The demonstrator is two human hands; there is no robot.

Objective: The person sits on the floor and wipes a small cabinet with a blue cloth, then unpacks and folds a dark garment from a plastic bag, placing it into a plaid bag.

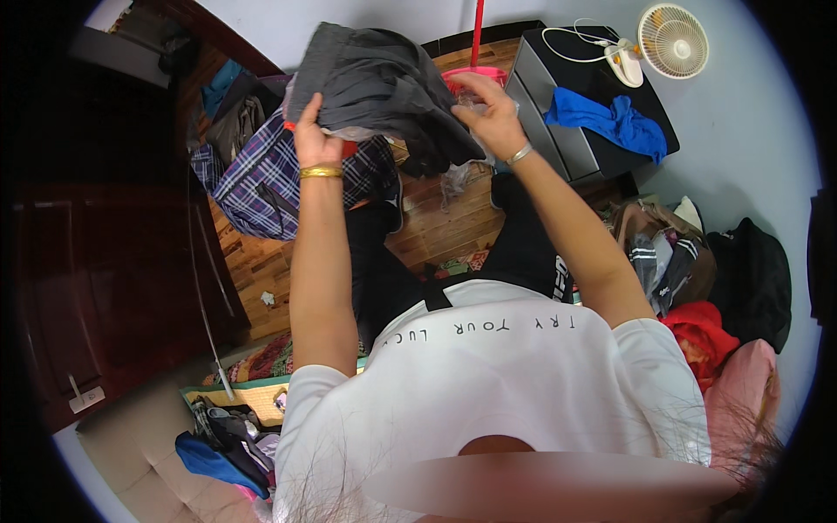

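Observation:
My left hand (317,140), with a gold bangle at the wrist, grips the edge of a folded dark grey garment (373,78). The cloth is held up in front of me, its loose folds hanging to the right. Some clear plastic shows under its lower edge. Beside the garment's right side is my right hand (490,116), fingers curved and apart, with a silver bracelet on the wrist. I see nothing gripped in it; clear plastic shows just behind its fingers. Below the garment a plaid woven bag (261,183) stands on the floor, clothes bulging at its top.
A black-topped cabinet (588,65) at right carries a clip fan (673,40) and blue cloth (608,124). A red-handled pole (478,33) rises from a pink basin (494,74). Clothes and bags (667,248) are heaped right. Clear plastic (454,183) lies on the wooden floor (431,229).

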